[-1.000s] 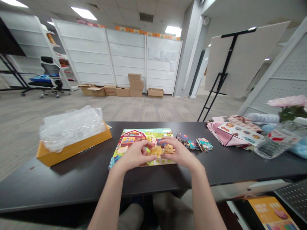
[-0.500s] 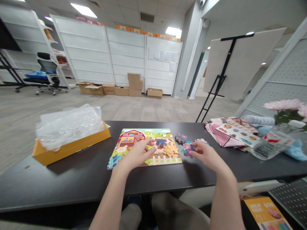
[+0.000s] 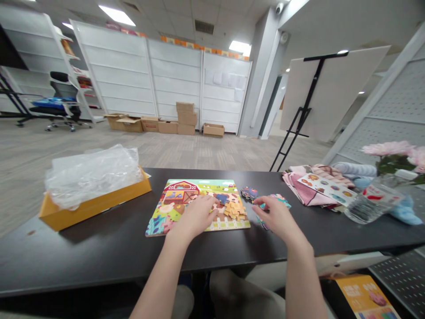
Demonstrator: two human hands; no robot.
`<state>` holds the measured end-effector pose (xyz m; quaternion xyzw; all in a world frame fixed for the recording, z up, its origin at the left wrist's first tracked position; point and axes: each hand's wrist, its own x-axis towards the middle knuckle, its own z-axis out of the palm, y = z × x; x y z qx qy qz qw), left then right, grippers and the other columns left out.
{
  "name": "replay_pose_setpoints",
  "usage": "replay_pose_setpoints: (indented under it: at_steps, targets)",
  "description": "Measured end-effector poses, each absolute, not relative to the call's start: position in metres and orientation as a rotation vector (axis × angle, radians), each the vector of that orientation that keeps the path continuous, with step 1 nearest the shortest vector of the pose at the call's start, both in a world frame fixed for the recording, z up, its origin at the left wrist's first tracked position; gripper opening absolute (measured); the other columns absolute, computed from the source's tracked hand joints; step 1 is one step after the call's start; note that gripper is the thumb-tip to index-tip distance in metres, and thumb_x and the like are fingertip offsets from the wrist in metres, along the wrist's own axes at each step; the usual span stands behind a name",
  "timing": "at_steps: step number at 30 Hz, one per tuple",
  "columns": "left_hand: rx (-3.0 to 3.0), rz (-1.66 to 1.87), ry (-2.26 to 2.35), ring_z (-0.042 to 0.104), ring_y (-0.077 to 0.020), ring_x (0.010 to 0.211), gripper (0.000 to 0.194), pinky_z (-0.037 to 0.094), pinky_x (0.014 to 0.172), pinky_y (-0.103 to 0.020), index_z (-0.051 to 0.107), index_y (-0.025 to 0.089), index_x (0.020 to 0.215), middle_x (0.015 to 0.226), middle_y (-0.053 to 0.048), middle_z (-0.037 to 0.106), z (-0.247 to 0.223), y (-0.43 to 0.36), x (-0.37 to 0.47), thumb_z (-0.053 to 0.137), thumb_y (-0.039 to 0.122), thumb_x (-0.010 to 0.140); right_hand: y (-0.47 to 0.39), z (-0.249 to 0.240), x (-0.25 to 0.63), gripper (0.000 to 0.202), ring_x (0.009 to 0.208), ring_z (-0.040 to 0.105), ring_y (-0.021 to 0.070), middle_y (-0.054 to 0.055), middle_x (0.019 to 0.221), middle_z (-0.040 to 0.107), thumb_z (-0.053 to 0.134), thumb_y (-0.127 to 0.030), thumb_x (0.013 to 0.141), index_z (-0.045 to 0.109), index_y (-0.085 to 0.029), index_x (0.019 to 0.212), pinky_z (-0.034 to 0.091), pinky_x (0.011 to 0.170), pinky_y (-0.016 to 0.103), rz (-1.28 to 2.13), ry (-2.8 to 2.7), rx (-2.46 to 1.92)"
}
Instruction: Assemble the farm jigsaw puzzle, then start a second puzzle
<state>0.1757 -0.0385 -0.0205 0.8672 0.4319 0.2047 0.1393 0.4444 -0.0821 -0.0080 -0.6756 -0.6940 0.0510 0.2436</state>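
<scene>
A colourful farm puzzle board (image 3: 229,223) lies on the dark table. My left hand (image 3: 197,215) rests over its middle, fingers bent close together beside a dark blue piece (image 3: 222,198); whatever is under the fingertips is hidden. Loose yellow pieces (image 3: 235,210) are heaped on the board's right part. Right of the board, my right hand (image 3: 274,215) is over a pile of teal and purple pieces (image 3: 281,199), its thumb and fingers curled near one another; any piece between them is too small to make out. Another small stack of dark purple pieces (image 3: 249,192) sits just behind.
On the left of the table (image 3: 109,248) stands a yellow box (image 3: 99,208) with clear plastic wrap (image 3: 93,175). To the right are pink cloths (image 3: 299,188), a sticker sheet (image 3: 327,189), a clear bottle (image 3: 368,204) and pink flowers (image 3: 392,148).
My right hand has shifted slightly left, and the purple piece that showed at its fingertips is no longer visible there. My left hand has moved slightly right. The view has shifted a little.
</scene>
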Motion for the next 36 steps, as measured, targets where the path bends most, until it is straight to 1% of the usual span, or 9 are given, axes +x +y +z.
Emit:
replay_pose_setpoints:
  at_steps: [7, 11, 15, 19, 24, 27, 31, 33, 36]
  targets:
    - [2.604, 0.502, 1.189, 0.045, -0.0335, 0.139, 0.035, 0.033, 0.117, -0.055, 0.064, 0.020, 0.128, 0.140, -0.011, 0.062, -0.036, -0.042, 0.191, 0.046, 0.031, 0.100, -0.058, -0.032, 0.389, 0.041, 0.113, 0.062, 0.0308, 0.018, 0.118, 0.069, 0.063, -0.036, 0.091, 0.068, -0.013, 0.124, 0.043, 0.100, 0.039, 0.173, -2.106, -1.824]
    - [2.572, 0.452, 1.390, 0.042, -0.0411, 0.140, 0.040, 0.034, 0.114, -0.061, 0.063, 0.017, 0.131, 0.148, -0.014, 0.056, -0.037, -0.044, 0.191, 0.050, 0.036, 0.099, -0.058, -0.037, 0.392, 0.044, 0.108, 0.063, 0.0316, 0.017, 0.113, 0.069, 0.071, -0.038, 0.084, 0.071, -0.014, 0.121, 0.045, 0.097, 0.040, 0.217, -2.081, -1.868]
    - [2.553, 0.542, 1.450, 0.043, -0.0408, 0.139, 0.039, 0.036, 0.112, -0.061, 0.062, 0.016, 0.131, 0.146, -0.017, 0.056, -0.038, -0.042, 0.190, 0.050, 0.033, 0.098, -0.058, -0.038, 0.394, 0.049, 0.105, 0.063, 0.0317, 0.015, 0.108, 0.066, 0.080, -0.037, 0.075, 0.072, -0.014, 0.117, 0.046, 0.096, 0.042, 0.259, -1.993, -1.864]
    - [2.476, 0.673, 1.280, 0.053, -0.0337, 0.130, 0.036, 0.039, 0.111, -0.053, 0.063, 0.016, 0.127, 0.137, -0.016, 0.062, -0.033, -0.040, 0.189, 0.045, 0.032, 0.100, -0.057, -0.040, 0.394, 0.044, 0.102, 0.062, 0.0272, 0.011, 0.109, 0.063, 0.081, -0.026, 0.069, 0.068, -0.016, 0.110, 0.048, 0.094, 0.040, 0.370, -1.934, -1.670]
    - [2.149, 0.758, 0.967, 0.065, -0.0267, 0.114, 0.036, 0.050, 0.101, -0.041, 0.060, 0.020, 0.129, 0.125, -0.012, 0.069, -0.021, -0.043, 0.192, 0.048, 0.035, 0.098, -0.052, -0.040, 0.393, 0.029, 0.098, 0.063, 0.0243, 0.005, 0.102, 0.067, 0.070, -0.022, 0.074, 0.065, -0.020, 0.103, 0.050, 0.092, 0.040, 0.663, -1.814, -1.378]
    - [1.946, 0.841, 0.908, 0.070, -0.0250, 0.100, 0.051, 0.055, 0.088, -0.037, 0.049, 0.020, 0.141, 0.117, -0.011, 0.070, -0.019, -0.046, 0.195, 0.056, 0.037, 0.094, -0.051, -0.037, 0.385, 0.029, 0.101, 0.063, 0.0229, 0.005, 0.108, 0.067, 0.063, -0.023, 0.079, 0.062, -0.021, 0.109, 0.052, 0.092, 0.039, 0.812, -1.689, -1.215]
    - [1.744, 0.832, 0.887, 0.067, -0.0194, 0.070, 0.067, 0.054, 0.066, -0.032, 0.030, 0.016, 0.153, 0.086, -0.004, 0.070, -0.022, -0.046, 0.196, 0.055, 0.038, 0.095, -0.051, -0.033, 0.369, 0.041, 0.112, 0.062, 0.0209, 0.006, 0.123, 0.063, 0.055, -0.016, 0.078, 0.059, -0.024, 0.118, 0.052, 0.097, 0.037, 0.929, -1.540, -1.069]
    - [1.707, 0.845, 0.850, 0.066, -0.0176, 0.069, 0.064, 0.054, 0.066, -0.031, 0.032, 0.017, 0.152, 0.089, -0.004, 0.071, -0.024, -0.045, 0.194, 0.055, 0.035, 0.094, -0.052, -0.032, 0.364, 0.049, 0.117, 0.060, 0.0204, 0.006, 0.127, 0.061, 0.052, -0.014, 0.076, 0.057, -0.025, 0.124, 0.050, 0.101, 0.037, 0.992, -1.494, -1.032]
    - [1.763, 0.880, 0.819, 0.069, -0.0185, 0.083, 0.052, 0.056, 0.075, -0.032, 0.047, 0.019, 0.142, 0.112, -0.009, 0.070, -0.029, -0.040, 0.191, 0.058, 0.027, 0.091, -0.054, -0.033, 0.358, 0.058, 0.127, 0.056, 0.0208, 0.006, 0.134, 0.060, 0.051, -0.013, 0.074, 0.056, -0.026, 0.131, 0.044, 0.111, 0.039, 1.077, -1.490, -1.000]
